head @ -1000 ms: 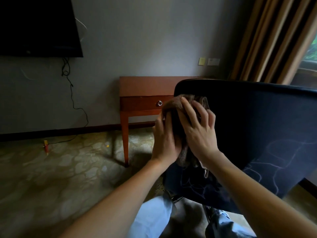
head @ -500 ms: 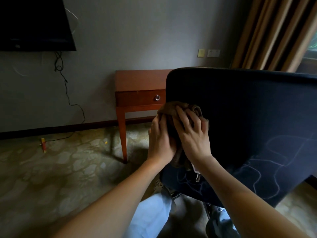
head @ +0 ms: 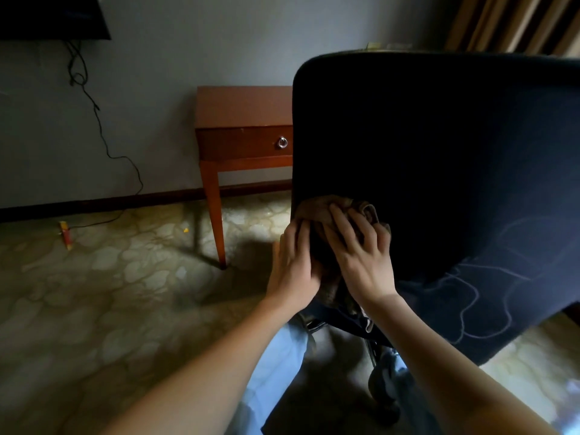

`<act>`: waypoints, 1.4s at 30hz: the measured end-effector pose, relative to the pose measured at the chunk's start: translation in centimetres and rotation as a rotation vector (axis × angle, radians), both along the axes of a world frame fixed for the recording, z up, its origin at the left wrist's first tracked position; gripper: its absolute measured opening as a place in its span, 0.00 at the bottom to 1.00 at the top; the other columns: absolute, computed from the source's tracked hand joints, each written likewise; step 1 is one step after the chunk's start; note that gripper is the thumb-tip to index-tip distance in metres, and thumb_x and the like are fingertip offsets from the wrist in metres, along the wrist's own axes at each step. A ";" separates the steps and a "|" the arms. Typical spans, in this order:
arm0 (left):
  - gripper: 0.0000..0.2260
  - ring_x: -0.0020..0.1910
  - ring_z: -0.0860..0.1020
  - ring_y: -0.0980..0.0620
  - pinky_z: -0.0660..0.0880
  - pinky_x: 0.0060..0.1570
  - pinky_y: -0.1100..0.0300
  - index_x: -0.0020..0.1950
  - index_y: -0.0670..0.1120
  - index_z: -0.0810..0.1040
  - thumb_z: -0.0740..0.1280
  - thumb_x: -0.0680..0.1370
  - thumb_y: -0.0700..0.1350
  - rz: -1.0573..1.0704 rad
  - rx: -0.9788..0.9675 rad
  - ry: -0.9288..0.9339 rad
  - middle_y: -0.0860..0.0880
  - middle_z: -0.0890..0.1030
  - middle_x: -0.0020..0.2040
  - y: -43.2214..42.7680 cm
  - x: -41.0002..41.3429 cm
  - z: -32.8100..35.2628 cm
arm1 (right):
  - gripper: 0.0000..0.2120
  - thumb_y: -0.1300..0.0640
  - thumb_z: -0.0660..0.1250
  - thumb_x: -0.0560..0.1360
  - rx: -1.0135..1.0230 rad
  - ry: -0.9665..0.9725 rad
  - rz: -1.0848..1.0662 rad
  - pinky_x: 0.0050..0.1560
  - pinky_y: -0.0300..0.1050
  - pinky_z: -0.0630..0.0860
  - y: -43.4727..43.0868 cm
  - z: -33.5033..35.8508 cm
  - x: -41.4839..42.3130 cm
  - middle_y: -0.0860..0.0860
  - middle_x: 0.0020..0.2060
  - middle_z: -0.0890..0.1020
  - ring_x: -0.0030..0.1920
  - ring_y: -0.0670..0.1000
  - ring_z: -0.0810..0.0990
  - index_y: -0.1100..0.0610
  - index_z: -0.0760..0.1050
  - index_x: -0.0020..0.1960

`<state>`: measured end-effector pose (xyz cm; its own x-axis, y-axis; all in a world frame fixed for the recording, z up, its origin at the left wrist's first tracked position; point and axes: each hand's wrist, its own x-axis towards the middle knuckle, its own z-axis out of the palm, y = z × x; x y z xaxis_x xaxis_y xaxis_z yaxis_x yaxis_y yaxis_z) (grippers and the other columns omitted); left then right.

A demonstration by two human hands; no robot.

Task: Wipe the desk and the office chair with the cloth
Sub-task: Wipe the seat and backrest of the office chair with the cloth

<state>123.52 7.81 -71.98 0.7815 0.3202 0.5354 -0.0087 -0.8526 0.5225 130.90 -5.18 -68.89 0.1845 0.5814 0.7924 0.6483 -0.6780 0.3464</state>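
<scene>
The dark blue back of the office chair [head: 439, 146] fills the right half of the head view. A brown cloth [head: 317, 208] is wrapped over its left edge, low down. My right hand [head: 361, 252] lies flat on the cloth with fingers spread, pressing it against the chair back. My left hand [head: 293, 268] presses the cloth from the outer side of that edge, fingers straight. The reddish wooden desk [head: 241, 120] with a ring-pull drawer stands behind the chair against the wall.
A black screen [head: 53, 17] hangs on the wall at top left with a cable [head: 94, 114] trailing down to the floor. A small red and yellow object [head: 66, 235] lies on the patterned floor. Curtains [head: 508, 23] hang at top right. The chair's base sits between my legs.
Both hands have slid the cloth downward along the chair back's left edge, from near the top corner to the lower part. The view has tilted down.
</scene>
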 end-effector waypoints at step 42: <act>0.27 0.77 0.56 0.37 0.58 0.72 0.34 0.77 0.51 0.58 0.61 0.79 0.45 -0.122 -0.003 0.822 0.50 0.50 0.78 -3.7 -0.5 -18.5 | 0.41 0.59 0.81 0.60 -0.467 0.496 -0.139 0.67 0.59 0.61 -6.3 -20.0 -0.9 0.58 0.69 0.74 0.65 0.62 0.68 0.60 0.73 0.72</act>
<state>123.04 4.10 -90.50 0.9526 0.2082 -0.2216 0.2841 -0.8691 0.4049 129.98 -11.49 -88.90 0.5575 0.7859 0.2674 0.7237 -0.6179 0.3072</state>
